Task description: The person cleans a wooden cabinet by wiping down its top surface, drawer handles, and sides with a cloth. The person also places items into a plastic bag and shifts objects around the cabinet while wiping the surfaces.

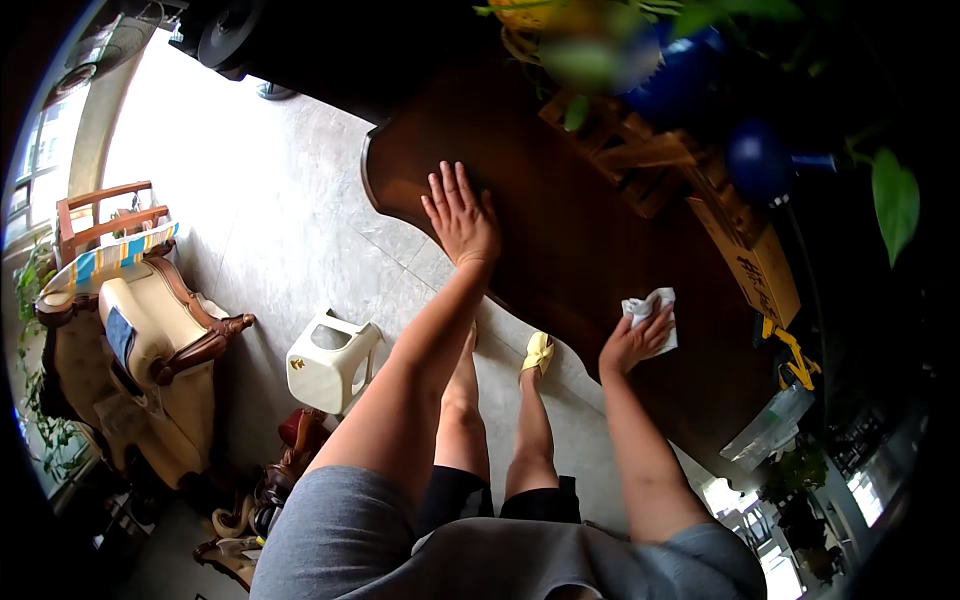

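Note:
My left hand [462,222] lies flat on the dark wooden table [560,240], near its curved edge, with the fingers stretched out and nothing in them. Farther right, my right hand [632,345] presses a crumpled white tissue [654,318] against the tabletop. Its fingers rest over the tissue, which sticks out above and beside them. The tabletop is glossy and has a wavy front edge.
A wooden crate [650,150], a blue round object [758,160] and leafy plants [893,205] stand along the table's far side. A yellow toy-like object [797,360] sits at the right. On the floor are a white plastic stool [330,365] and a cream armchair [150,330].

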The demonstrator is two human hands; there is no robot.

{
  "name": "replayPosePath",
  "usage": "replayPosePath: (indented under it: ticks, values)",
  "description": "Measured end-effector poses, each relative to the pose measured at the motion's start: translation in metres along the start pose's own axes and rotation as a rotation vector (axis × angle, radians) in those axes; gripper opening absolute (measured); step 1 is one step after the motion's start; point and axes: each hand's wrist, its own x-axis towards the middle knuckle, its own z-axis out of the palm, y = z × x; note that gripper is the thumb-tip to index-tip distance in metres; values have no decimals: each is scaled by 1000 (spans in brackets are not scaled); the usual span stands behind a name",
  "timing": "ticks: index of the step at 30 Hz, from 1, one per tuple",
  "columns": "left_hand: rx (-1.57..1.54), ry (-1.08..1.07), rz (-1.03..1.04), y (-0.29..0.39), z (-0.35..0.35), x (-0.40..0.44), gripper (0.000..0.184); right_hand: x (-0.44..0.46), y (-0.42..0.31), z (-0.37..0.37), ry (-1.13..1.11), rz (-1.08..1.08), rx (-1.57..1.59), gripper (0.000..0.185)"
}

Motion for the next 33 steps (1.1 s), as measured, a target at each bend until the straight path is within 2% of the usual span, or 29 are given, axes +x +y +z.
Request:
replayPosePath:
  ticks: [1, 7, 9, 11, 14, 23, 26, 33]
  values:
    - [-4, -4, -10, 1, 0, 1, 64, 3, -26, 7, 23, 75, -27, 63]
    - [-263, -102, -11, -7, -20, 3, 58, 59, -199, 8, -178, -291, 89, 76]
    - [-314, -109, -19, -8, -23, 5, 57, 84, -240, 12, -241, -423, 133, 77]
    - [-428, -104, -45, -9, -24, 5, 57, 101, -270, 28, -207, -466, 132, 71]
    - [-447, -128, -67, -12, -24, 6, 57, 109, -284, 30, -230, -472, 29, 72]
    - [-414, -183, -61, -13, -22, 6, 55, 107, -283, 29, -273, -438, -5, 78]
    - [-412, -198, -62, -14, -25, 6, 55, 109, -285, 24, -324, -404, 89, 77]
    - [-402, -224, -87, -10, -30, 12, 57, 110, -283, 28, -320, -433, 46, 74]
